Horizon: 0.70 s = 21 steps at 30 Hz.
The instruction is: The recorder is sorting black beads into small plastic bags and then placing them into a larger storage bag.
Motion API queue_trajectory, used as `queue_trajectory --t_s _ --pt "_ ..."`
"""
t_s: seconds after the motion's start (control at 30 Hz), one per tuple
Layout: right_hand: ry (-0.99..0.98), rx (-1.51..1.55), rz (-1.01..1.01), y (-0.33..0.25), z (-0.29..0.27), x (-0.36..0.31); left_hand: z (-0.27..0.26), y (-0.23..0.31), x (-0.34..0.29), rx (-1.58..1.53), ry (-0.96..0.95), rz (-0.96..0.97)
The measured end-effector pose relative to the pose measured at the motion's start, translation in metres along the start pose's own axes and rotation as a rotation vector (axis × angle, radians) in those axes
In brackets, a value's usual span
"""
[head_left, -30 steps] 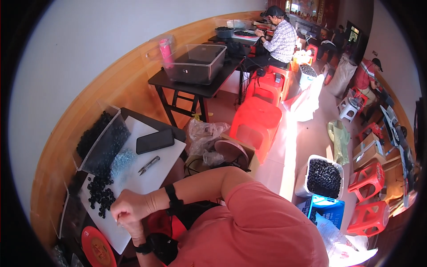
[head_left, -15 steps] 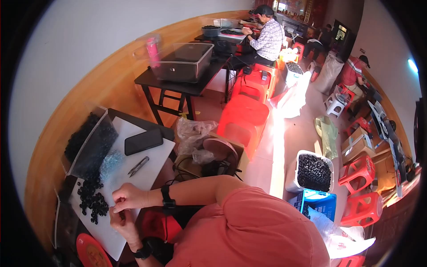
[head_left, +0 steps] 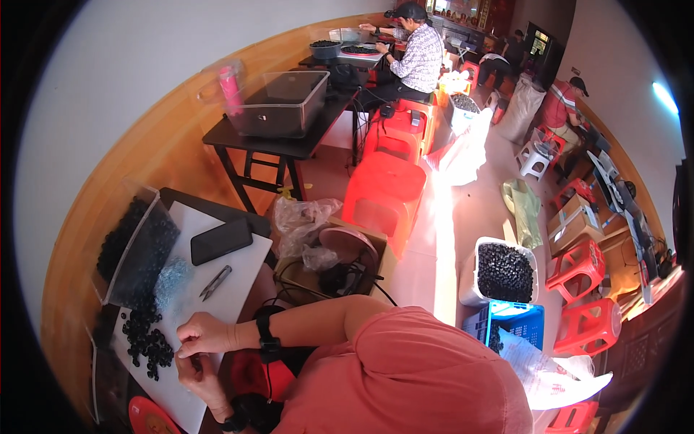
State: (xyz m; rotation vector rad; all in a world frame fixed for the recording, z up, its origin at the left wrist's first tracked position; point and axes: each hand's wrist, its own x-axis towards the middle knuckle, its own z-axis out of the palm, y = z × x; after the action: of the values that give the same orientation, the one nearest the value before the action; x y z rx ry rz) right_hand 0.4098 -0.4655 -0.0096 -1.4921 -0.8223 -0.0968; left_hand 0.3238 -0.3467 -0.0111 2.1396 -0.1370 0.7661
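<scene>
Counting clock hours from our hands, we see the white board (head_left: 177, 394) stretching beneath them, and the clear bin (head_left: 148, 242) of black pieces stands at eleven. Our right hand (head_left: 204, 333) and left hand (head_left: 202, 383) are together, fingers curled and meeting near the board's edge; we cannot tell what, if anything, they pinch. The red round tray (head_left: 152, 419) sits at seven, the black phone (head_left: 221, 242) at twelve. Nearer lie the snips (head_left: 215, 282), also at twelve, the clear-blue beads (head_left: 172, 283) at eleven, and the loose black beads (head_left: 148, 343) at nine, just beside our fingers.
</scene>
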Motion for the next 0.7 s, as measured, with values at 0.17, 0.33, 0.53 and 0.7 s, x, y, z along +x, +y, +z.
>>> queue_trajectory --t_s 0.17,0.33,0.53,0.7 --pt "0.021 -0.034 -0.036 0.0024 -0.0012 -0.0003 -0.0005 -0.0023 0.0006 0.016 -0.042 -0.064" --pt "0.04 -0.026 -0.047 0.0039 0.0002 -0.0004 0.0009 0.0017 0.0014 0.029 -0.028 -0.033" --pt "0.05 -0.008 -0.033 -0.0004 0.0004 -0.0016 0.0015 0.0004 0.0006 -0.006 -0.022 -0.012" --pt "0.033 -0.026 -0.009 0.002 -0.0016 -0.0019 0.0032 0.0045 0.0015 -0.017 -0.024 0.002"
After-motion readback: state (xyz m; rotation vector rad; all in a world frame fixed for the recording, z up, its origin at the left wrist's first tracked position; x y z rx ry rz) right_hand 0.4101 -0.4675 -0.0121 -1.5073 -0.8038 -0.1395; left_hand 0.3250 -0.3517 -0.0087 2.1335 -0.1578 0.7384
